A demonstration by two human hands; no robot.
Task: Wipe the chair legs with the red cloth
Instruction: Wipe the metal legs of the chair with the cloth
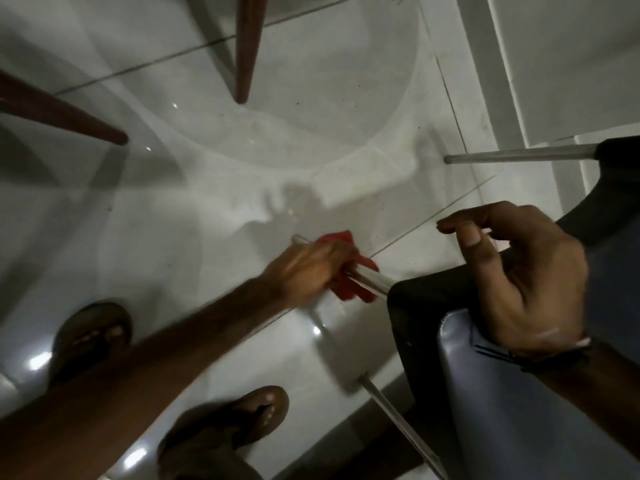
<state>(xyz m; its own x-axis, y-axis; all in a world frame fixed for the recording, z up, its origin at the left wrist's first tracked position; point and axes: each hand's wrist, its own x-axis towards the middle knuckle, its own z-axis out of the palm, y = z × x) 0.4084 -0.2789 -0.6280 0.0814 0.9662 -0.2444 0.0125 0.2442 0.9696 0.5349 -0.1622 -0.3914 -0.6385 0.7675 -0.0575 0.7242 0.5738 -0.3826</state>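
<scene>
- At the bottom of the frame, two sandalled feet [221, 431] are seen on the glossy white floor [207, 188], with a second metal leg [398, 424] slanting down at lower right.
- At right of centre, the right hand [526, 282] is rested by its heel on the grey chair [519, 393]; its fingers [471, 237] are loosely spread and nothing is held in them.
- At centre, the red cloth [349, 289] is wrapped round a slanted metal chair leg [372, 277], and the left hand [308, 268] is clenched on cloth and leg together.
- For a good wipe, the cloth should be kept closed round the whole leg and drawn along its full length to the foot, while the chair is steadied by the right hand.
- Further off, a third metal leg [519, 155] is seen at right, unattended.
- At upper left, two dark wooden legs [247, 46] of other furniture are seen.
</scene>
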